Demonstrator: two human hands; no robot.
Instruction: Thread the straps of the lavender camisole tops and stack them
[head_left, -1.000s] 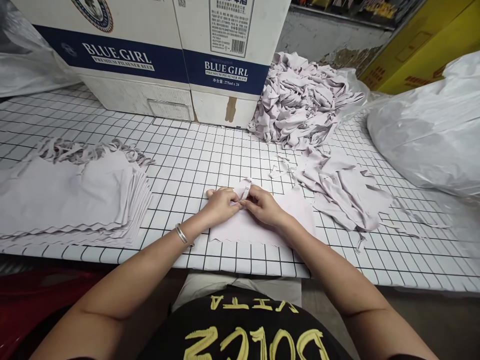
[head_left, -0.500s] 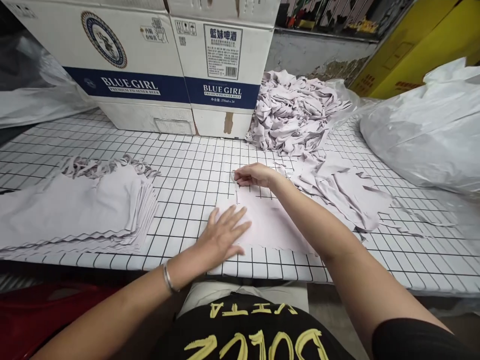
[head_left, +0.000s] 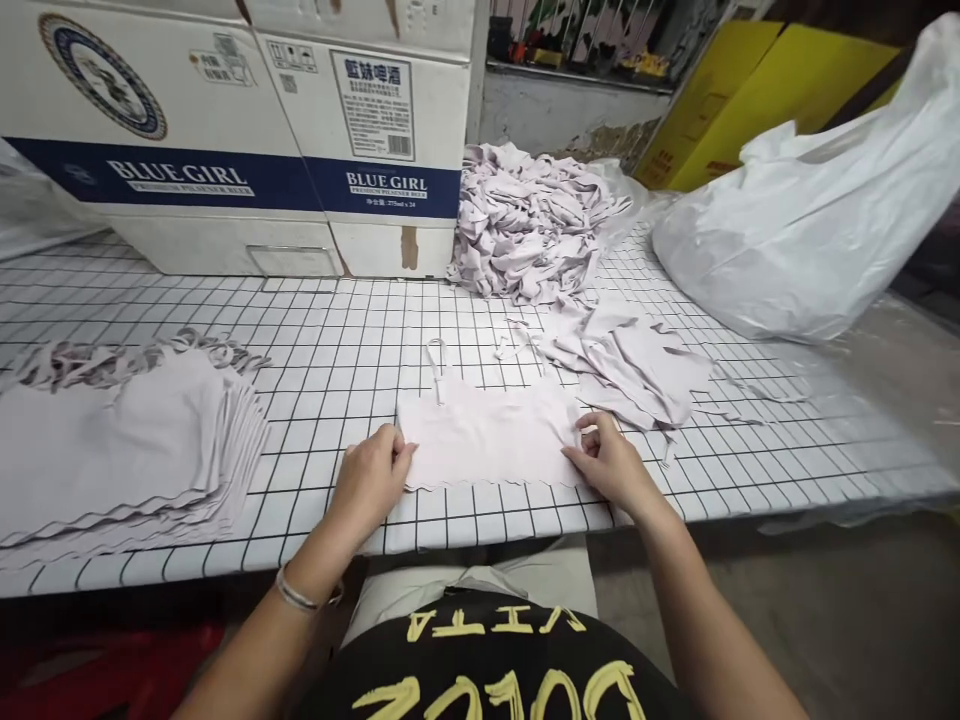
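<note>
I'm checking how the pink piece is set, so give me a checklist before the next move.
1. Left hand at the piece's left edge: ok, pinching it.
2. Right hand at the right edge: ok, pinching it.
3. Piece spread out: ok, slight wrinkles.
4. Folded stack clear of it: ok, gap between.
5. Loose pieces clear of it: cannot tell.

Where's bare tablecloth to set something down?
Bare: gridded tablecloth between the stacked camisoles and left hand; also the strip between the spread camisole and the Blue Girl carton. Crowded: right rear, with the fabric heap, loose fabric pieces and white plastic bag.
</note>
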